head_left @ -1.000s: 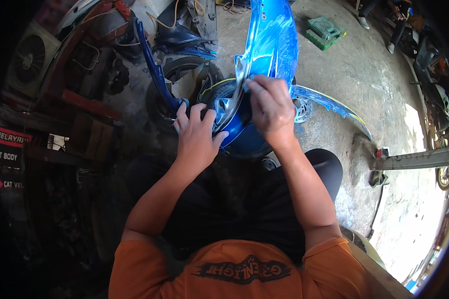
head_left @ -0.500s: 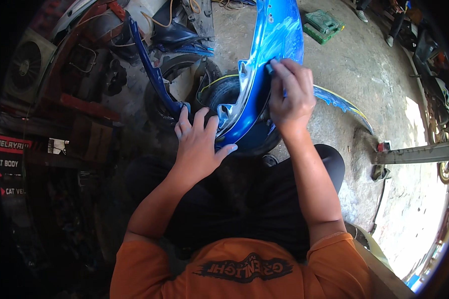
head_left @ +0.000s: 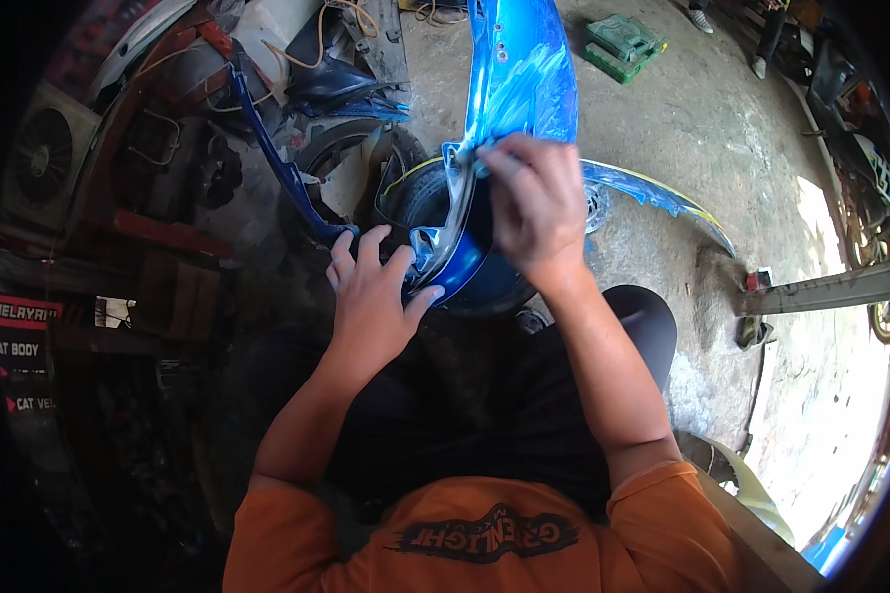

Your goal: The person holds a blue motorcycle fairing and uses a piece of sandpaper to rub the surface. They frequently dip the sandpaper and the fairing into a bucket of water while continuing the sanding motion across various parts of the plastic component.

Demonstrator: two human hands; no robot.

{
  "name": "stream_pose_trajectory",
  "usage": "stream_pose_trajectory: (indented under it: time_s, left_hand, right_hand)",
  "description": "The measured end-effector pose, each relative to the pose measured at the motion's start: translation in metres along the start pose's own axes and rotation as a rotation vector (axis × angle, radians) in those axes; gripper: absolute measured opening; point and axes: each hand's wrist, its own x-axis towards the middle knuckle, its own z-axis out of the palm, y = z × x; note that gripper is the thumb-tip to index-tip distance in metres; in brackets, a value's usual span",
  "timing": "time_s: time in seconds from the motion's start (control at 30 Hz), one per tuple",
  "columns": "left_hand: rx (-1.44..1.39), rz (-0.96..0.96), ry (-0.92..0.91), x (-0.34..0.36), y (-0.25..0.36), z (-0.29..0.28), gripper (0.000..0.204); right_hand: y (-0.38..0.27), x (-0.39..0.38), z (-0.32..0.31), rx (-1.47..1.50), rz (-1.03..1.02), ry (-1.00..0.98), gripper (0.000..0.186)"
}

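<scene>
A curved, glossy blue motorcycle body panel with whitish scuffs stretches away in front of me. A narrow dark blue arm runs up on its left side. My left hand grips the panel's near end, fingers spread over the top and thumb at the blue edge. My right hand is closed in a pinch on a small teal piece, pressed to the panel's left edge by a mounting tab. Whether that piece is sandpaper or a cloth I cannot tell; the fingers hide most of it.
A tyre and a dark round tub lie under the panel. A scuffed blue curved strip extends right. A green case lies beyond, a grey metal beam at right. Another person's legs show far right.
My right hand has moved left across the panel to its left edge with the teal piece. The panel and my left hand appear slightly farther left in view.
</scene>
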Motion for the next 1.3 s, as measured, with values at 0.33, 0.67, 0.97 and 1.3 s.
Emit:
stream_pose_trajectory:
  time_s: [0.33,0.67,0.97,1.3]
  left_hand:
    - [0.014,-0.005,0.033,0.002,0.001,-0.002,0.044]
    - [0.065,-0.057,0.072,-0.001,0.006,-0.005,0.047]
    - [0.039,-0.045,0.040,0.000,0.004,-0.011,0.045]
    - [0.063,-0.053,0.149,0.003,0.001,-0.006,0.047]
  right_hand:
    - [0.004,0.001,-0.002,-0.020,0.035,0.070,0.036]
    - [0.006,-0.010,0.005,-0.047,0.036,0.083,0.040]
    - [-0.004,-0.013,0.010,0.030,0.111,0.061,0.037]
    - [0.000,-0.018,0.012,0.032,0.131,0.045,0.038]
